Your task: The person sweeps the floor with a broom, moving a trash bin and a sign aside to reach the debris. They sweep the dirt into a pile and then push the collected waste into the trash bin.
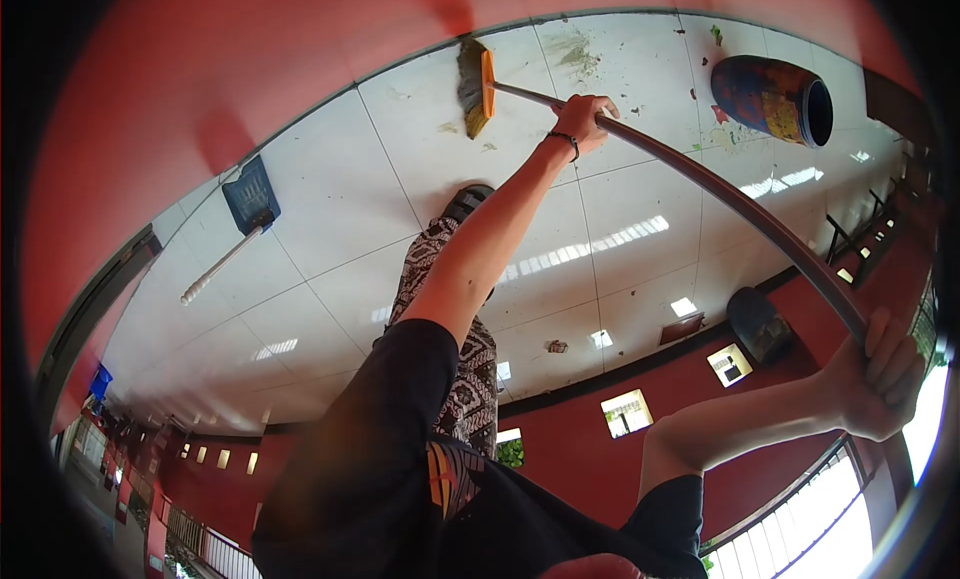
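Observation:
A broom with an orange head (488, 84) and dark bristles has its bristles on the white tiled floor, close to the red wall. Its long handle (720, 187) looks curved through the wide lens. My left hand (582, 124), with a dark bracelet at the wrist, is closed around the lower part of the handle, a little way from the head. Near the handle's upper end, my right hand (880, 379) is wrapped round it, out at the right. Dirt smears (575, 57) and bits of leaf lie on the tiles beside the broom head.
A blue dustpan (250, 196) with a long pale handle rests near the wall at left. One painted drum (765, 97) is at upper right, a second drum (758, 324) by the low red wall (560, 424). My shoe (467, 201) is on the floor below the broom.

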Available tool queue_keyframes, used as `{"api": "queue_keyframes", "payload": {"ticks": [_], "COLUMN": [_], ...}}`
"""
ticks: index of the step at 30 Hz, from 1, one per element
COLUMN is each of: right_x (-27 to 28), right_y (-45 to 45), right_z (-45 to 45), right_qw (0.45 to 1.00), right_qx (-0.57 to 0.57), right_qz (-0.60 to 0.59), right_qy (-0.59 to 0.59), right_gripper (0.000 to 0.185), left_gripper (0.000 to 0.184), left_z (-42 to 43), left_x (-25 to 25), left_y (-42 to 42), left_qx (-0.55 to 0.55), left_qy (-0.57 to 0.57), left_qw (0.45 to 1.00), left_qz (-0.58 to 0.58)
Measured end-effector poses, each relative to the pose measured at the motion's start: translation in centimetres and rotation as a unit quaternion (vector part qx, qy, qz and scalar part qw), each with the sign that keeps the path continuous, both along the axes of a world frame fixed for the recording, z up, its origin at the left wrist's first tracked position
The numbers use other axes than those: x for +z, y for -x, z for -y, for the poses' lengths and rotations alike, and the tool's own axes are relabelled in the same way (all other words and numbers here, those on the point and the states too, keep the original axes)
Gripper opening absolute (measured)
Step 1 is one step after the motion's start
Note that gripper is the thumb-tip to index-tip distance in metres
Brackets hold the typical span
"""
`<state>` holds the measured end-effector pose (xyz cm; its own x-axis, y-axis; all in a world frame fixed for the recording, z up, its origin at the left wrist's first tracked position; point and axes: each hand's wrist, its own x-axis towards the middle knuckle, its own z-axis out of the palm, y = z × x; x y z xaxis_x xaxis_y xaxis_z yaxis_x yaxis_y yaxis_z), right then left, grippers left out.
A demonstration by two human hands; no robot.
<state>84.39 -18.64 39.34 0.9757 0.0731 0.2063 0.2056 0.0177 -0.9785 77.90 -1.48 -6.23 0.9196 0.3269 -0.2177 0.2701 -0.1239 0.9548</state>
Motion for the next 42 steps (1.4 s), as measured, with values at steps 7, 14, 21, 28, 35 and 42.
{"api": "queue_keyframes", "payload": {"ticks": [7,14,21,28,35,42], "right_x": [3.3,-18.7,-17.9,-5.4,-0.6,6.0], "right_y": [-0.1,8.2,3.3,-3.7,-1.5,3.7], "right_z": [6.5,-7.5,-5.6,4.8,7.3,18.9], "right_qw": [0.929,0.871,0.912,0.965,0.983,0.959], "right_qx": [0.260,0.336,0.232,0.148,0.077,0.035], "right_qz": [-0.083,-0.269,-0.209,-0.070,0.120,0.113], "right_qy": [-0.249,-0.236,-0.267,-0.206,-0.116,-0.258], "right_gripper": [0.036,0.040,0.040,0.032,0.033,0.039], "left_gripper": [0.034,0.037,0.037,0.038,0.038,0.036], "left_z": [1.0,-6.0,-5.6,3.0,7.7,9.1], "left_x": [8.2,-5.6,-8.0,-3.2,-0.1,10.2], "left_y": [10.8,33.4,23.0,0.7,-10.8,1.6], "left_qx": [-0.034,0.116,0.066,-0.044,-0.159,-0.227], "left_qy": [-0.046,-0.180,-0.163,-0.087,-0.004,-0.105], "left_qw": [0.997,0.954,0.974,0.995,0.986,0.966], "left_qz": [-0.059,-0.208,-0.146,-0.006,0.055,0.057]}}
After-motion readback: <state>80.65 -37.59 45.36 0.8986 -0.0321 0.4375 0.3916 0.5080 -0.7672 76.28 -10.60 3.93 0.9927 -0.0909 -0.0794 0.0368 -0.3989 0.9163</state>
